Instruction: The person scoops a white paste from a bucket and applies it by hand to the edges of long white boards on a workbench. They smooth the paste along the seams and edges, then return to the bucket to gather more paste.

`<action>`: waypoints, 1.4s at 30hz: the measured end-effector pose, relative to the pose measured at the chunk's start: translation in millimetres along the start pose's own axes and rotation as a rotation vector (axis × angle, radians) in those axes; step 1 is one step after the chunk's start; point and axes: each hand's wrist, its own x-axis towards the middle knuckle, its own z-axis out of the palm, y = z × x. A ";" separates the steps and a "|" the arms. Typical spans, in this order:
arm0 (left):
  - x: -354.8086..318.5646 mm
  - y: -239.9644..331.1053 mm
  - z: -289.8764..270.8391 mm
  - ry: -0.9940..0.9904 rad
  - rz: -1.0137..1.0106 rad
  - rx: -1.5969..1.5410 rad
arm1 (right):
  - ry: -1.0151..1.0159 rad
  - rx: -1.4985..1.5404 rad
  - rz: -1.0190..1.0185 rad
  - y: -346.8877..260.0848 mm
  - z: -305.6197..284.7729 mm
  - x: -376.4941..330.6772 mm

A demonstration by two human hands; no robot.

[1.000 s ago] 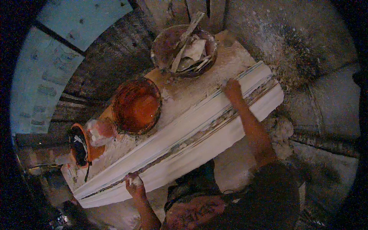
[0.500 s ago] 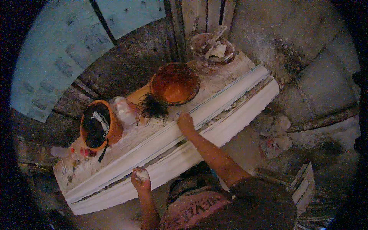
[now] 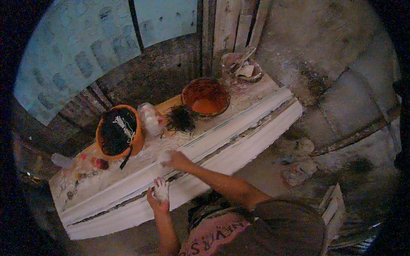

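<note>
Two long white mouldings [image 3: 124, 187] lie side by side along the near edge of the worktable, with a dark, rough gap between them. My left hand [image 3: 160, 195] is above the near moulding, palm up. Its fingers are stretched out and smeared with white. Just beyond it, my right hand [image 3: 178, 161] reaches over the far moulding, blurred by motion. A whitish lump [image 3: 165, 157] shows at its fingertips; what it is made of I cannot tell.
Along the table's far side stand an orange tub [image 3: 139, 143] with dark contents and white string, a clear plastic bag [image 3: 150, 119], a tangle of black fibre [image 3: 180, 119], a reddish-brown bowl [image 3: 207, 97] and a plaster-crusted bucket [image 3: 230, 64]. A small red object [image 3: 101, 164] lies left.
My right hand has swept left and nearer along the moulding, close to my left hand. My left hand has unfolded from around a white lump. The whole view has shifted slightly.
</note>
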 end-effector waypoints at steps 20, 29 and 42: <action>127.4 -264.0 102.0 0.166 0.177 -0.015 | -0.011 -0.713 -0.419 126.8 -331.9 -111.5; 144.0 -323.9 102.3 -0.178 0.185 0.205 | 0.295 -1.229 0.336 548.6 -708.8 -65.0; 42.8 -279.2 112.1 -0.751 0.274 0.015 | 0.445 -0.939 0.317 460.4 -651.3 -51.4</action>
